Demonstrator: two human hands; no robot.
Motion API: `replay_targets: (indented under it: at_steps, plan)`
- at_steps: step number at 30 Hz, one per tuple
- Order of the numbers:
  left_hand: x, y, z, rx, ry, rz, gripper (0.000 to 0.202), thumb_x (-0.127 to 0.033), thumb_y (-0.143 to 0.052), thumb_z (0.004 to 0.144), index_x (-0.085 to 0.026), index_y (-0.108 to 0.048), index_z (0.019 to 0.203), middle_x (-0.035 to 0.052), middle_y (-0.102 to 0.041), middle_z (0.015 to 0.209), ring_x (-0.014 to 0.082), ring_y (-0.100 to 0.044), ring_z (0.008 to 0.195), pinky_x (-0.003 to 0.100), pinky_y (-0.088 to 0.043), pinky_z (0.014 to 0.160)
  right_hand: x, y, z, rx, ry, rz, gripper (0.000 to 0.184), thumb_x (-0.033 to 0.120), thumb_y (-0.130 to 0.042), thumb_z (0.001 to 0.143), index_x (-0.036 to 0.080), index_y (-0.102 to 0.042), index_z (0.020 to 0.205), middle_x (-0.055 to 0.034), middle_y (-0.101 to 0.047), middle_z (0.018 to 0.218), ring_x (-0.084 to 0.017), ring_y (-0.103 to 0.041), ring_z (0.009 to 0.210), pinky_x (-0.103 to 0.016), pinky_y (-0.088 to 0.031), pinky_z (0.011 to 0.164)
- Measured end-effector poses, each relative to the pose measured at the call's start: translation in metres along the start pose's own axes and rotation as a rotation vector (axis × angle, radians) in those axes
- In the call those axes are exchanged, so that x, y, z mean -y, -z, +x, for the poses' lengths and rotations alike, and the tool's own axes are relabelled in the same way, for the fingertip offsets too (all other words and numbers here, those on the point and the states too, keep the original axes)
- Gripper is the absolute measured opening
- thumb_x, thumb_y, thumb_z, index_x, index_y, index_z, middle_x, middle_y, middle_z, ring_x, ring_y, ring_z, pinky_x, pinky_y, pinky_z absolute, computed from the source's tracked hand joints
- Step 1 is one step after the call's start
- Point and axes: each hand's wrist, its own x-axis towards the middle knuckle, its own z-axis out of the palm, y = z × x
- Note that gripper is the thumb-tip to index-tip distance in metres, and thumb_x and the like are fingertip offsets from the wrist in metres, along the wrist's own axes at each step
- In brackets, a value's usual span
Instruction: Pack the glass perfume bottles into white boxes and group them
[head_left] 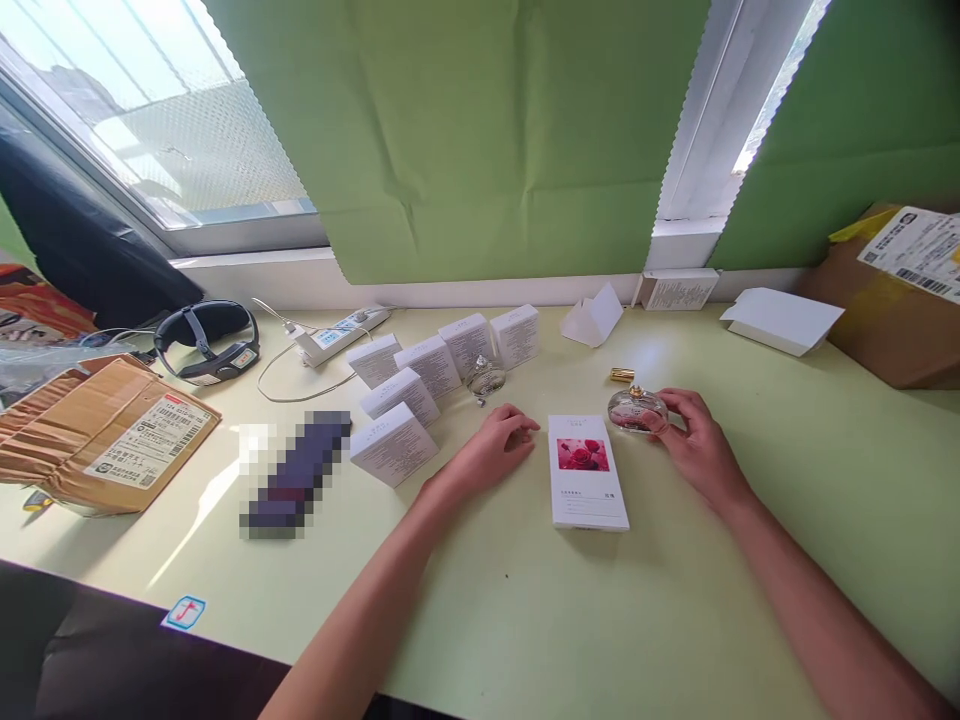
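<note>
My right hand grips the side of a clear glass perfume bottle with a gold neck and no cap on it. The bottle stands upright on the table. Just behind it lies a small gold cap. To its left is a flat white box with a red rose picture on its front. My left hand rests on the table left of that box, empty, fingers loosely bent and thumb apart. Beyond the left hand sits a second glass bottle with a clear stopper-like top.
Several white printed boxes stand in rows at left. A blurred dark object, a brown parcel, a headband device and a power strip lie farther left. Folded white cartons and a cardboard box are at back right.
</note>
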Motion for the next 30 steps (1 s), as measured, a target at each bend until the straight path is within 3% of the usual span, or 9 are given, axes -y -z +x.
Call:
replay_targets:
  at_steps: [3,6,9,12,16,21,25,30]
  plan:
    - [0.006,0.001,0.011,-0.015,-0.069,0.059,0.025,-0.033,-0.048,0.095,-0.02,-0.067,0.104,0.0079,-0.059,0.11,0.0194,-0.06,0.096,0.034,-0.048,0.09,0.0,0.0,0.0,0.0,0.01,-0.019,0.029,0.05,-0.065,0.085,0.028,-0.064,0.102,-0.0048,-0.052,0.122,-0.023,-0.061,0.105,-0.031,-0.059,0.073]
    - [0.0,0.006,0.026,-0.065,-0.087,0.094,0.026,-0.033,-0.048,0.095,-0.019,-0.068,0.105,0.009,-0.06,0.108,0.0203,-0.06,0.097,0.035,-0.047,0.091,-0.003,-0.001,0.002,0.003,0.027,-0.035,0.03,0.051,-0.065,0.085,0.027,-0.064,0.103,-0.0054,-0.053,0.122,-0.023,-0.059,0.108,-0.033,-0.057,0.077]
    - [-0.023,0.013,0.047,-0.105,-0.134,0.066,0.031,-0.036,-0.045,0.098,-0.018,-0.067,0.109,0.0081,-0.062,0.105,0.0177,-0.06,0.091,0.032,-0.047,0.086,-0.004,-0.002,0.003,0.019,0.043,-0.049,0.031,0.052,-0.064,0.085,0.026,-0.063,0.104,-0.0063,-0.053,0.122,-0.024,-0.058,0.108,-0.034,-0.056,0.079]
    - [-0.056,0.019,0.07,-0.157,-0.217,0.013,0.03,-0.041,-0.048,0.096,-0.017,-0.066,0.094,0.0052,-0.063,0.091,0.0151,-0.057,0.08,0.029,-0.045,0.075,-0.001,-0.002,0.002,0.057,0.047,-0.068,0.032,0.052,-0.064,0.085,0.026,-0.064,0.104,-0.007,-0.053,0.124,-0.023,-0.059,0.102,-0.034,-0.056,0.076]
    - [-0.085,0.016,0.09,-0.185,-0.27,-0.17,0.03,-0.044,-0.051,0.095,-0.017,-0.063,0.093,0.0025,-0.065,0.083,0.0119,-0.054,0.071,0.026,-0.043,0.066,0.006,-0.002,-0.002,0.136,0.054,-0.105,0.031,0.053,-0.065,0.084,0.027,-0.068,0.101,-0.0063,-0.054,0.126,-0.019,-0.061,0.088,-0.036,-0.056,0.073]
    - [-0.09,0.014,0.085,-0.108,-0.339,-0.345,0.022,-0.034,-0.058,0.092,-0.018,-0.063,0.106,0.006,-0.069,0.106,0.0131,-0.063,0.088,0.025,-0.047,0.076,0.014,-0.006,-0.009,0.201,0.039,-0.138,0.03,0.054,-0.065,0.083,0.03,-0.069,0.101,-0.0043,-0.055,0.126,-0.012,-0.054,0.063,-0.038,-0.055,0.067]
    - [-0.093,0.02,0.074,0.01,-0.347,-0.348,0.024,-0.033,-0.052,0.095,-0.018,-0.066,0.108,0.0062,-0.072,0.108,0.0162,-0.066,0.1,0.028,-0.048,0.085,0.02,-0.01,-0.014,0.245,0.02,-0.147,0.03,0.053,-0.066,0.083,0.032,-0.069,0.105,-0.0028,-0.055,0.126,-0.013,-0.053,0.065,-0.038,-0.054,0.07]
    - [-0.094,0.016,0.07,0.031,-0.353,-0.372,0.025,-0.032,-0.047,0.098,-0.018,-0.064,0.109,0.0065,-0.072,0.108,0.0161,-0.066,0.102,0.028,-0.048,0.085,0.022,-0.008,-0.013,0.269,0.003,-0.121,0.03,0.053,-0.065,0.084,0.032,-0.069,0.106,-0.0026,-0.054,0.126,-0.013,-0.054,0.067,-0.037,-0.053,0.071]
